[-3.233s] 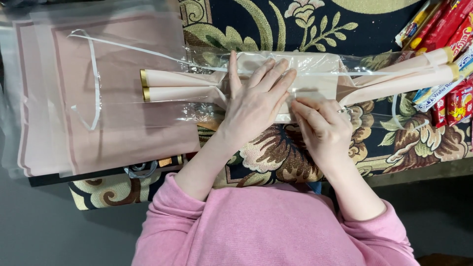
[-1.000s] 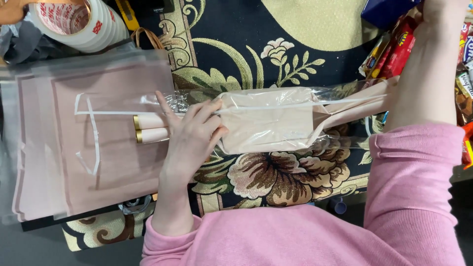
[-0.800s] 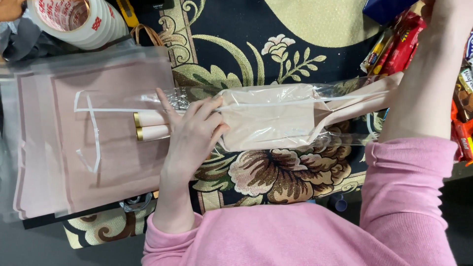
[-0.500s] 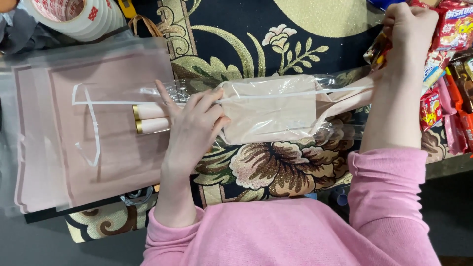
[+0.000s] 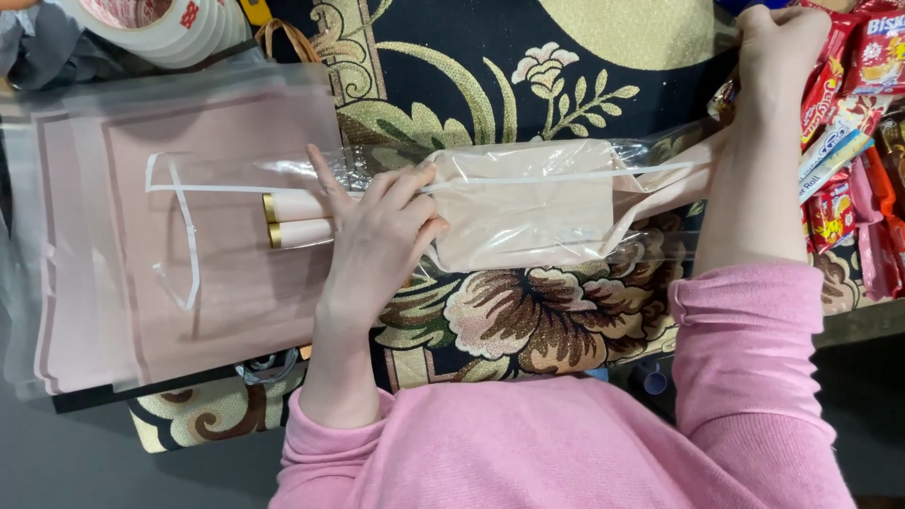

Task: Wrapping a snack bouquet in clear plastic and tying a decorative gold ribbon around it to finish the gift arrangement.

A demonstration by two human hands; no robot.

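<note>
Pink sheets (image 5: 189, 311) in clear sleeves are lying at the left, just beside the left hand (image 5: 377, 250), whose fingers are pressing flat and spread on the clear-wrapped beige bundle (image 5: 528, 212) lying across the flowered worktop (image 5: 528, 320). Right hand (image 5: 778, 42) is reaching among the snack packets (image 5: 848, 141), fingers curled; what they grip, I cannot tell.

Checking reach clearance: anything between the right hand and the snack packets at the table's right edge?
Nothing visible. The right hand is already at the snack packets, fingers curled against the pile. The left hand lies flat on the clear-wrapped pink bundle, well away from that reach.
</note>
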